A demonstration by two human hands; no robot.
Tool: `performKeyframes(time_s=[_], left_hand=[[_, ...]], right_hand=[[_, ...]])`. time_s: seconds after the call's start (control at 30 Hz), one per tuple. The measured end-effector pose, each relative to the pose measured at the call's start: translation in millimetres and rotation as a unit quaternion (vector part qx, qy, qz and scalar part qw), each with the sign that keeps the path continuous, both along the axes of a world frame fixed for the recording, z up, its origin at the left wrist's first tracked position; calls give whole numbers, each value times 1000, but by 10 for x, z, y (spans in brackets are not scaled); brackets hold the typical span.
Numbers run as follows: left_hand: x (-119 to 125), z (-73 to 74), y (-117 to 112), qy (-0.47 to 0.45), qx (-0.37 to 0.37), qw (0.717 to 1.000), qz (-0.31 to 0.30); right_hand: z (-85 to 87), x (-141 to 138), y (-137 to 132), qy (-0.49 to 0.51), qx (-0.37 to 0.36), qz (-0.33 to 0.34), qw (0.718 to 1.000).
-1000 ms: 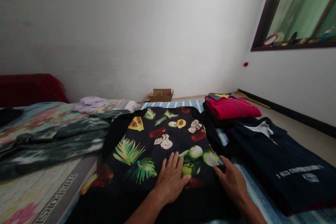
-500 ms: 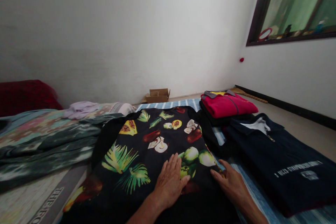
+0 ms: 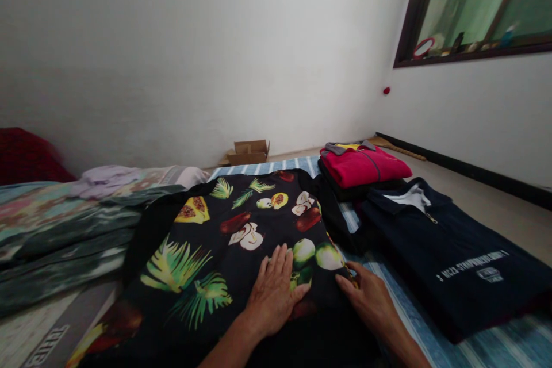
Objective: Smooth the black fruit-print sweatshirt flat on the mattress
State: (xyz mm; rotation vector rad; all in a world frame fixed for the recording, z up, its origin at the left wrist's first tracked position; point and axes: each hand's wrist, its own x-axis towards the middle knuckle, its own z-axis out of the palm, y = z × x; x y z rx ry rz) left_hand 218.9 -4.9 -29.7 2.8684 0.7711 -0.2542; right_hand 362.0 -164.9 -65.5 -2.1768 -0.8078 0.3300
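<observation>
On the fruit-print shirt (image 3: 241, 241), both hands (image 3: 273, 293) stay flat, unmoved

A black shirt with a fruit and palm-leaf print (image 3: 233, 236) lies spread on a blue striped mat (image 3: 414, 322). The left hand (image 3: 273, 293) rests flat on it, fingers together, beside printed green fruit. The right hand (image 3: 371, 302) lies at the shirt's right edge, its fingertips touching the hem. To the right, a navy polo with white lettering (image 3: 452, 253) lies folded on the mat, and behind it a red folded garment (image 3: 362, 164) sits on a dark one. On the left lies a green patterned cloth (image 3: 64, 230). A cardboard box (image 3: 248, 151) stands by the white wall (image 3: 194, 52).
</observation>
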Motion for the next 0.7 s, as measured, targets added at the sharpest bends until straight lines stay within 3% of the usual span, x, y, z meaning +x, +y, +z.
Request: performKeyframes(time_s=[0.5,0.7], left_hand=[[-4,6,-19,-4,-11,1000,11],[-12,-54,1,-28,-10,1000,9]], right_hand=[[70,-16,6,-5,-12,7,1000],[73,-5,8,17,-36,10,999]])
